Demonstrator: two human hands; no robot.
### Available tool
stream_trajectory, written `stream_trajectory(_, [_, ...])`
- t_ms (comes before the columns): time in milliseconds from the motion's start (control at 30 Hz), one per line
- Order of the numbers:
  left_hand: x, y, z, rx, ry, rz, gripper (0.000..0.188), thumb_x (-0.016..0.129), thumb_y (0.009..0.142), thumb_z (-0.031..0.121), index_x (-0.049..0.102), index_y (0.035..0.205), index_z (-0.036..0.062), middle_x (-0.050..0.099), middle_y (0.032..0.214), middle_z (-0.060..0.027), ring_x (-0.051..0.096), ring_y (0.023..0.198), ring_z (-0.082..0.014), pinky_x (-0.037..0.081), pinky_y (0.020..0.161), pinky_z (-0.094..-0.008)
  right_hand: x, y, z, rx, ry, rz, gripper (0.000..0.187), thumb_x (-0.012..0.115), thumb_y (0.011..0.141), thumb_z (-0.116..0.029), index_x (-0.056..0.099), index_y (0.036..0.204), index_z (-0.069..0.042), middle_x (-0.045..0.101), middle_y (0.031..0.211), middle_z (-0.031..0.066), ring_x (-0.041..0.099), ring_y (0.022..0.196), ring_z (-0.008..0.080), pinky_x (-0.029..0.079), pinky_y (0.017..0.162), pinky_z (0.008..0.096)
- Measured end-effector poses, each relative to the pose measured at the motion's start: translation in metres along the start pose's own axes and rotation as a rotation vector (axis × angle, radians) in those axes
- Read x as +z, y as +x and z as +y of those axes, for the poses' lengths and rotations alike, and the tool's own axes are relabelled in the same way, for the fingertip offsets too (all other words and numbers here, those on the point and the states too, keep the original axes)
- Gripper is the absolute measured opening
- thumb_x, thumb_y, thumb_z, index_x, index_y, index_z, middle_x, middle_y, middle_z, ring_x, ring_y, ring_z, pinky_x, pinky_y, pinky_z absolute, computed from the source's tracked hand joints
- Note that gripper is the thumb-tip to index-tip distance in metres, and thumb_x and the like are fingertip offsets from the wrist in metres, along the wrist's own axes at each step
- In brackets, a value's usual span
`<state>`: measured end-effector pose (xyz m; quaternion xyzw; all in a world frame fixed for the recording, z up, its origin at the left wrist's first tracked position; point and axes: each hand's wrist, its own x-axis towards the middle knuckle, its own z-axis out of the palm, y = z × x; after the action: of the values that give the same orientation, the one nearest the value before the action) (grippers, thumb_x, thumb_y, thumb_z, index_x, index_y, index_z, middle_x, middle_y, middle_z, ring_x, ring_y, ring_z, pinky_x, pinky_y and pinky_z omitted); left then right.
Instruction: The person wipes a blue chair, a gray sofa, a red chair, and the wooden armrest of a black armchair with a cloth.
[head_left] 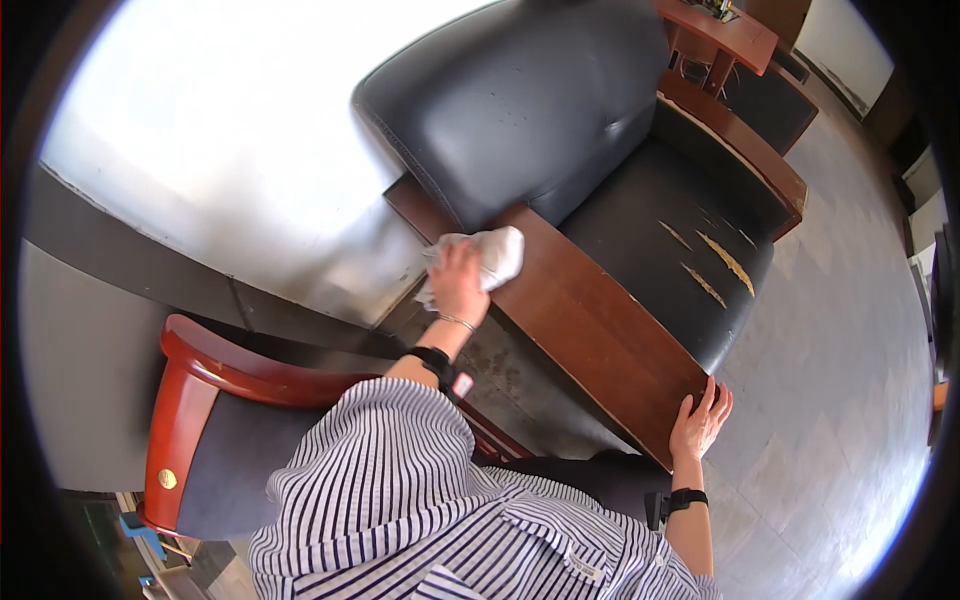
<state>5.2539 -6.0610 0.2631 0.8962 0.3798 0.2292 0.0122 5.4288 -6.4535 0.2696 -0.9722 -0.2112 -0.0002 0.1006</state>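
My left hand (458,283) presses a crumpled white cloth (500,256) onto the back end of a brown wooden armrest (590,318), close to the chair's backrest. The fingers lie bent over the cloth and cover part of it. At the armrest's front end rests my right hand (698,425), its fingers apart and nothing held in them. The armrest belongs to a black padded armchair (530,100), whose seat (660,235) has several torn slits with yellowish lining showing.
A white wall (230,130) with a dark baseboard (150,245) runs behind the armchair. To my left stands a reddish wooden chair (190,360) with a dark pad. Grey tiled floor (820,400) lies on the right; a wooden table (735,35) stands at the far right.
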Motion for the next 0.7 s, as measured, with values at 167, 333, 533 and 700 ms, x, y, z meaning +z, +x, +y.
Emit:
stream_trajectory(167, [0.002,-0.002,-0.005,-0.011,-0.011,0.015,0.034,0.062,0.064,0.002,0.060,0.097,0.0093,0.054,0.114,-0.0048,0.046,0.110,-0.0322,0.042,0.085,-0.0426,-0.003,0.002,-0.003,0.024,0.055,0.012,0.049,0.051,0.087,-0.021,0.036,0.133,-0.011,0.030,0.137,0.0163,0.022,0.131,0.0360,0.029,0.105,0.0462])
stream_trajectory(333, [-0.018,-0.009,0.071,0.214,-0.355,-0.216,0.037,0.057,0.063,-0.001,0.060,0.099,0.0059,0.058,0.104,-0.0116,0.054,0.097,-0.0333,0.045,0.086,-0.0400,0.001,-0.001,0.005,-0.008,0.042,0.034,0.050,0.052,0.086,-0.020,0.037,0.133,-0.011,0.031,0.135,0.0177,0.023,0.130,0.0380,0.028,0.105,0.0473])
stream_trajectory(533, [-0.114,0.168,0.025,0.131,-0.196,0.701,0.051,0.053,0.064,-0.006,0.056,0.113,0.0041,0.052,0.121,-0.0144,0.045,0.115,-0.0341,0.035,0.098,-0.0440,-0.006,-0.003,0.004,0.012,0.086,0.035,0.051,0.052,0.085,-0.018,0.037,0.132,-0.009,0.031,0.136,0.0179,0.023,0.130,0.0399,0.028,0.105,0.0483])
stream_trajectory(700, [-0.114,0.245,-0.004,-0.205,0.275,0.146,0.062,0.069,0.074,0.023,0.044,0.131,0.0276,0.031,0.142,-0.0032,0.025,0.131,-0.0314,0.026,0.099,-0.0577,-0.010,-0.003,-0.001,0.027,0.118,0.034,0.054,0.053,0.082,-0.015,0.036,0.132,-0.008,0.030,0.136,0.0183,0.022,0.131,0.0399,0.028,0.105,0.0486])
